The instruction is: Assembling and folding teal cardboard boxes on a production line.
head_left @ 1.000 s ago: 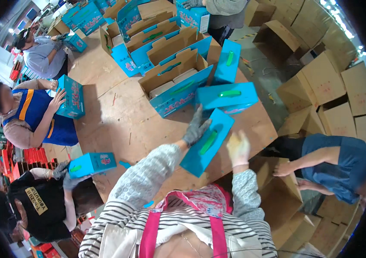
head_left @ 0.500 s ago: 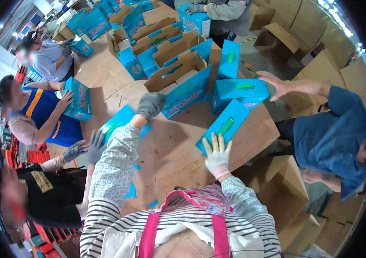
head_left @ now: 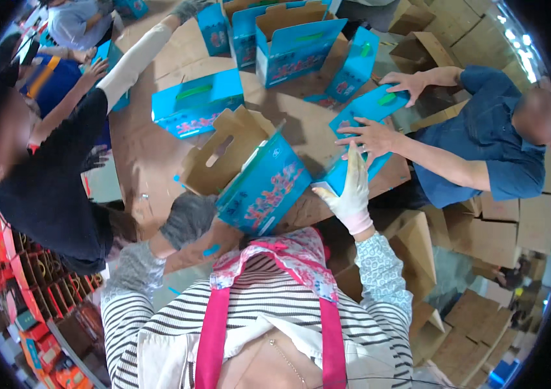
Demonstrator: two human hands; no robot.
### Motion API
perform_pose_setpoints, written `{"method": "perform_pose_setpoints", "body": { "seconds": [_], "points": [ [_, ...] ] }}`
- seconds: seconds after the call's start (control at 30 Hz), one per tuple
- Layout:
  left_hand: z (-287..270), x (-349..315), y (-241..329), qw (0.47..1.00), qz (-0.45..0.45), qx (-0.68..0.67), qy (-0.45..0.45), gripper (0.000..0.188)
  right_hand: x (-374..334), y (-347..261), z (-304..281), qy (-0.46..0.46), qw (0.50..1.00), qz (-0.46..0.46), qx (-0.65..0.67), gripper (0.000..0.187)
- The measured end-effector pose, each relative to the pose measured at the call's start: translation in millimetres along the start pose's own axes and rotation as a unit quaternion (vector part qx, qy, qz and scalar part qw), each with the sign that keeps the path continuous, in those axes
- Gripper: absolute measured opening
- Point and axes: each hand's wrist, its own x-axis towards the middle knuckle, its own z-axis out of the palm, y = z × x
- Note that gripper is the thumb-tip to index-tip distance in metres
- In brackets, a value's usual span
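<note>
An open blue carton (head_left: 265, 185) with brown inner flaps and a handle slot stands tilted right in front of me. My left hand (head_left: 188, 220), in a grey glove and slightly blurred, is closed at the carton's lower left edge; its fingertips are hidden. My right hand (head_left: 352, 194), in a white glove, has its fingers stretched out and its thumb apart, against a closed blue box (head_left: 379, 162) to the right. A co-worker's bare hand (head_left: 369, 137) lies on that box, and their other hand (head_left: 406, 85) rests on a green-handled blue box (head_left: 369, 107) just beyond.
A closed blue box with a green handle (head_left: 197, 104) stands left of centre on the brown table (head_left: 152, 162). More blue cartons (head_left: 301, 52) stand at the back. A co-worker in black (head_left: 48, 181) reaches across at left. Empty brown cartons (head_left: 411, 253) are at lower right.
My left hand has drawn back toward me, and an open carton now stands close in front. My right hand has shifted slightly right and its fingers have come together. Both neighbouring co-workers now reach in over the table.
</note>
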Motion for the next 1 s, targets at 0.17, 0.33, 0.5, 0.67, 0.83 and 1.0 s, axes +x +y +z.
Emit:
{"method": "perform_pose_setpoints", "body": {
  "seconds": [0.17,0.33,0.5,0.67,0.83,1.0],
  "points": [
    [-32.6,-41.0,24.0,0.995,0.095,-0.004,0.012,0.021,34.4,-79.0,-25.2,-0.096,0.952,-0.287,-0.048,0.094],
    [-37.0,-61.4,10.3,0.992,0.126,0.021,-0.01,0.017,51.4,-116.9,-7.3,-0.272,0.882,-0.379,-0.057,0.077],
    [-27.4,-50.6,-6.1,0.988,0.086,-0.093,-0.091,0.026,26.3,-136.7,27.6,-0.176,0.856,-0.456,-0.166,0.033],
    [-17.3,-1.1,-32.7,0.929,0.019,-0.159,-0.334,0.027,45.5,-130.4,43.9,-0.533,0.805,-0.259,-0.005,0.044],
    [33.7,-1.4,-93.1,0.869,0.119,-0.385,-0.288,0.031,100.9,-103.1,94.5,-0.73,0.67,-0.107,0.081,0.062],
    [3.6,18.2,-57.0,0.805,-0.152,-0.337,-0.463,0.027,98.8,-97.7,113.1,-0.831,0.548,0.022,0.097,0.06]
  ]
}}
